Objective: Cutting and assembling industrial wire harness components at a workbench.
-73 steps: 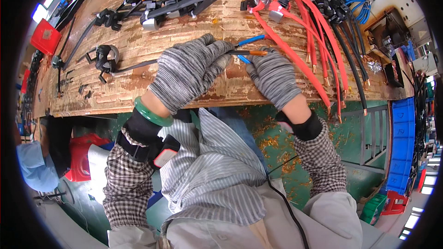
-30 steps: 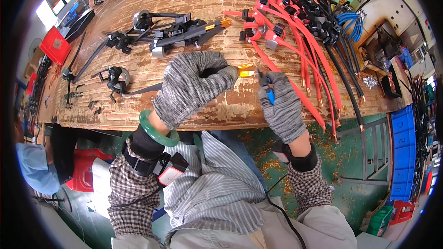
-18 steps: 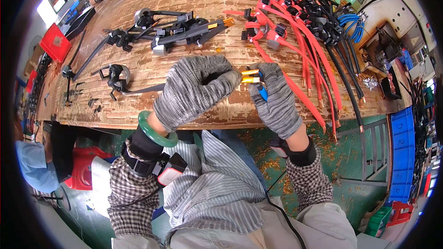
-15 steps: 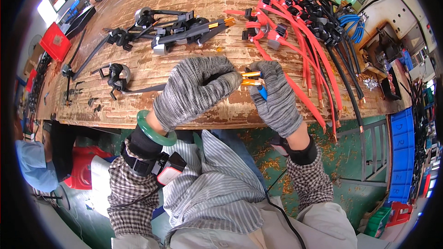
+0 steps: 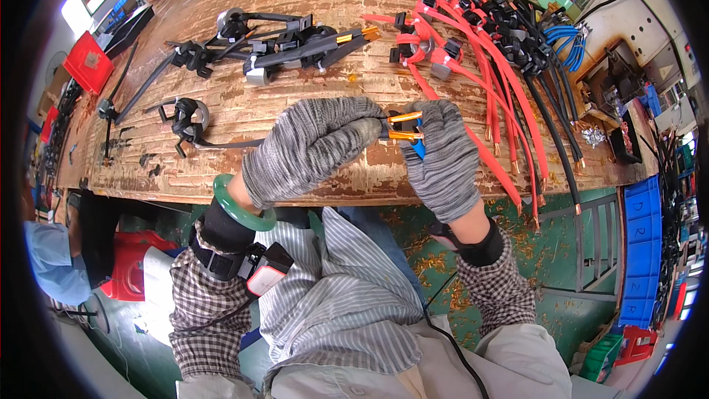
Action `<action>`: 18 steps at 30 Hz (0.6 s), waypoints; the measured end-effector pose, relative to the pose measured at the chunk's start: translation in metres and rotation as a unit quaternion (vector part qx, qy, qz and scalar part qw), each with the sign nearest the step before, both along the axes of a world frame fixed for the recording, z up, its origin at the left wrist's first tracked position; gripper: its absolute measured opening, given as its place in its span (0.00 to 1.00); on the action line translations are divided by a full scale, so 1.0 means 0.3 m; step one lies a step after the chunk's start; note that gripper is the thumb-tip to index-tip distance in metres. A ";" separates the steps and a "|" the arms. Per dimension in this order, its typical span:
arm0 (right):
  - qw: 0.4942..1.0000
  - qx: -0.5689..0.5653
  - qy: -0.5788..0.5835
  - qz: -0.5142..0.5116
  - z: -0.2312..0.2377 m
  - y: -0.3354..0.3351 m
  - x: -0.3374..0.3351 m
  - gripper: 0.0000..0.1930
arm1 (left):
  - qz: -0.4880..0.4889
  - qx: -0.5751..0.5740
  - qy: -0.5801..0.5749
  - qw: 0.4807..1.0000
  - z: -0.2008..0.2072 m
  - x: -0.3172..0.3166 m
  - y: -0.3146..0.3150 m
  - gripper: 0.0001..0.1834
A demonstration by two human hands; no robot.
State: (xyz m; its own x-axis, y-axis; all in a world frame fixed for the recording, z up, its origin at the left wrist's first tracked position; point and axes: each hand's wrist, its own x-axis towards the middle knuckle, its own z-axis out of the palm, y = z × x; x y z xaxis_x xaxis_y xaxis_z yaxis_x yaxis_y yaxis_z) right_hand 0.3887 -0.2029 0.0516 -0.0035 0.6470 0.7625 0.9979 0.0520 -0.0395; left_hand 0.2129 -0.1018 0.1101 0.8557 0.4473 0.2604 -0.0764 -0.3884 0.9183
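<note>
My left hand (image 5: 314, 148), in a grey knitted glove, is closed round a flat black cable (image 5: 235, 144). Two strands with orange insulation and bare copper tips (image 5: 405, 134) stick out past its fingertips. The cable's other end runs left to a black fitting with a metal ring (image 5: 190, 120) lying on the table. Close to the copper tips, my right hand (image 5: 444, 162), gloved alike, is curled round a small blue piece (image 5: 419, 149); its kind is hidden by the fingers.
Behind my hands lie black cable assemblies (image 5: 288, 48) and a heap of red cables (image 5: 498, 74) on the worn wooden table (image 5: 325, 4). Blue bins (image 5: 641, 251) hang at the right. A co-worker's arm (image 5: 76, 230) is at the left, near a red stool (image 5: 136, 270).
The right hand has turned and shifted slightly right, so less of the blue piece shows. The strands' tips sit a little farther right; the left hand keeps hold of the cable.
</note>
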 end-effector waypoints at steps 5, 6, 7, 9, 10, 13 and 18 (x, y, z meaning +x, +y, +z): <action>0.993 -0.053 0.061 -0.084 -0.011 0.003 -0.028 0.26 | 0.040 0.018 -0.012 0.999 -0.017 0.006 -0.002 0.14; 0.993 -0.053 0.061 -0.083 -0.007 0.009 -0.031 0.26 | 0.050 0.107 -0.047 0.992 -0.022 0.007 -0.001 0.14; 0.995 -0.024 0.051 -0.085 0.003 0.013 -0.033 0.21 | 0.049 0.107 -0.048 0.992 -0.021 0.009 -0.002 0.14; 0.995 0.006 0.040 -0.087 0.003 0.014 -0.037 0.16 | 0.042 -0.030 0.030 0.998 -0.018 0.012 -0.003 0.18; 0.991 -0.050 0.107 -0.055 -0.006 0.008 -0.043 0.15 | 0.042 -0.030 0.029 0.998 -0.031 0.015 0.005 0.18; 0.858 -0.222 0.449 0.113 0.015 -0.023 -0.046 0.15 | 0.035 0.227 -0.070 0.971 -0.059 0.020 0.027 0.18; 0.549 -0.396 0.678 0.288 0.077 -0.034 -0.023 0.16 | 0.023 0.204 -0.042 0.978 -0.052 -0.001 0.041 0.15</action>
